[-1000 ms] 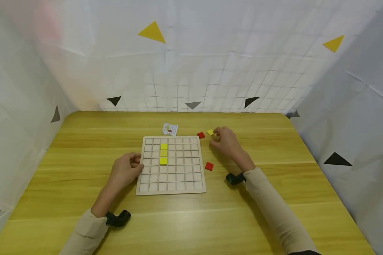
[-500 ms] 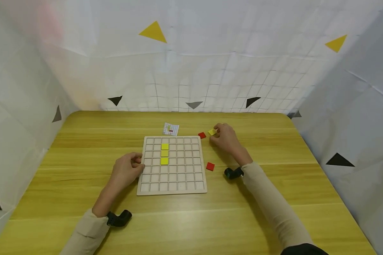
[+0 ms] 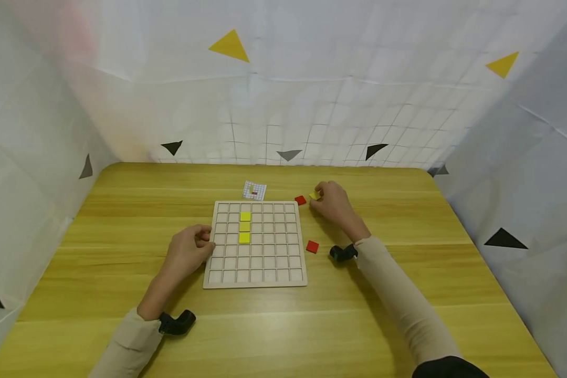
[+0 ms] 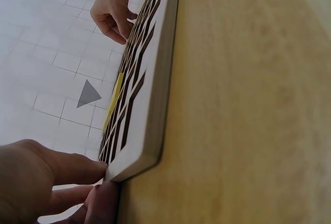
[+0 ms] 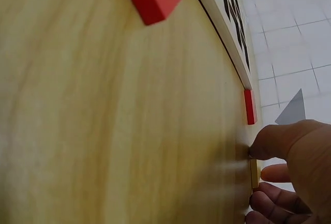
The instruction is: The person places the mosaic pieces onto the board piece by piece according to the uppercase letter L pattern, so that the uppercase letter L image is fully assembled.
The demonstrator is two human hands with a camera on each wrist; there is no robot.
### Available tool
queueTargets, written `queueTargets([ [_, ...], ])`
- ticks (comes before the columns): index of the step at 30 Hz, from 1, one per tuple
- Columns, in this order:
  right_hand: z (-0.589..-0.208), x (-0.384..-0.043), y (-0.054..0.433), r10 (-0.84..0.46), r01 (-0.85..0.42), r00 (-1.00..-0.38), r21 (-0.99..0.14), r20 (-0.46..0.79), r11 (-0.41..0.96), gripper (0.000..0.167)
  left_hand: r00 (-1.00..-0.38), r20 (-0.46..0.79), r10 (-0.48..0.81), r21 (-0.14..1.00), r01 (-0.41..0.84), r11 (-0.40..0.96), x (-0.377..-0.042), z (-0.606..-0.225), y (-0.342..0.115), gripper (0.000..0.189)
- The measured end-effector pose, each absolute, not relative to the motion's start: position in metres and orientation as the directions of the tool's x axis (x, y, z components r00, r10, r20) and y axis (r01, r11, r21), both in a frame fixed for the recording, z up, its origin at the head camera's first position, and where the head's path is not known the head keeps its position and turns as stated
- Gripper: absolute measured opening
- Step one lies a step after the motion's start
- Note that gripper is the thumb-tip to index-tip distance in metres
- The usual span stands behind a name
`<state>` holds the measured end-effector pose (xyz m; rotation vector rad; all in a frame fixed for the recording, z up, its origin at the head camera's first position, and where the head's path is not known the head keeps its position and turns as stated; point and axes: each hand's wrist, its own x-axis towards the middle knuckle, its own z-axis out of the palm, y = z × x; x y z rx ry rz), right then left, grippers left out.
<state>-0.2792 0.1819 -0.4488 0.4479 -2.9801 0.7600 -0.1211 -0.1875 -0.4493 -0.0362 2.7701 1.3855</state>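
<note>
Yellow tile (image 3: 314,196): on the table (image 3: 264,336), at two o'clock from the board, partly hidden by fingers; a small, thin, flat square with straight edges.
Right grip (image 3: 333,203): I see thumb and fingertips clamped on that yellow tile, from opposite edges.
Tile handling: I judge it light, stiff and hard to break, though its face may be slippery; I would take it by two opposite edges.
Wooden board (image 3: 256,263): flat on the table, pale, square, divided into cells; three placed tiles (image 3: 244,227), also yellow, line its third column from the left.
Board handling: stiff, probably light enough to skid; I would steady it at the rim.
Left grip (image 3: 186,252): at nine o'clock, touching the board's rim; I cannot tell whether it pinches.
Red tile (image 3: 312,247): three o'clock, just beside the board.
</note>
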Motion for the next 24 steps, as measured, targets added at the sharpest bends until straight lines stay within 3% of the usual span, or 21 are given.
queueTargets([
  [24,-0.4477,-0.2747,0.1855,-0.271,-0.312,-0.95,-0.477,0.154,0.822,0.034,-0.999,-0.052,-0.007,0.796,-0.045,0.603,-0.1221,-0.4505,-0.1876,0.042],
])
